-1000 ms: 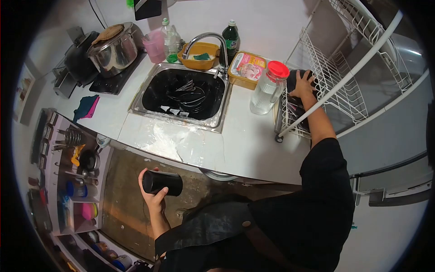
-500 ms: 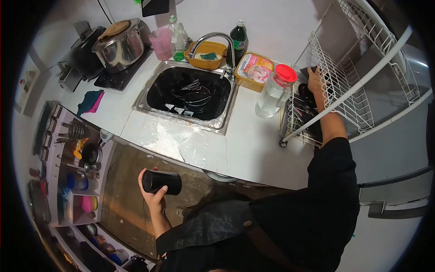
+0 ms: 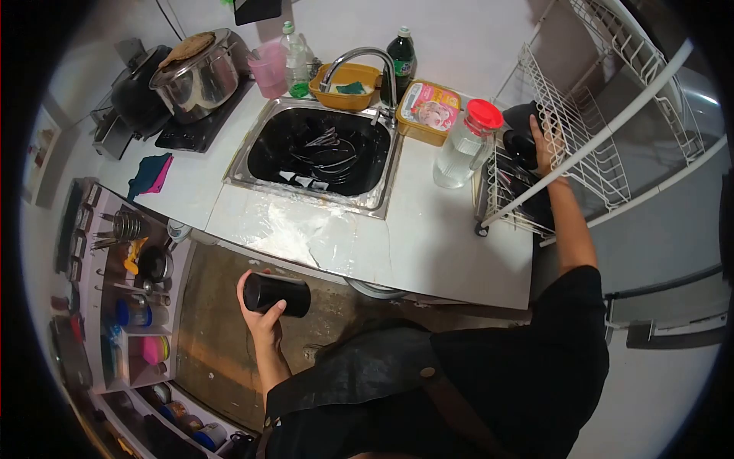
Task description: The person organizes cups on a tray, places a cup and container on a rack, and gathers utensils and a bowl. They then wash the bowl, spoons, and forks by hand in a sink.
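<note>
1. Gripping a black container on its side, my left hand is closing around it, the thumb pressing on the near side; it is hanging above the brown floor, just off the near edge of the table.
2. My right hand is reaching into the white wire rack and lying against a dark bowl-like piece; wires are partly hiding the fingers, so I am not able to tell whether they are gripping it.
3. Below that hand, a black round item is sitting in the rack.
4. Just left of the rack, a red-lidded clear pitcher is standing on the table, with a yellow tub sitting behind it.
5. Farther left, the sink is holding a wire whisk, and the faucet is arching over it. White residue is coating the table in front.
6. Behind the sink, a green sponge is resting in a mustard-colored basin.
7. Toward the far left, a cloth is lying near a steel pot.
</note>
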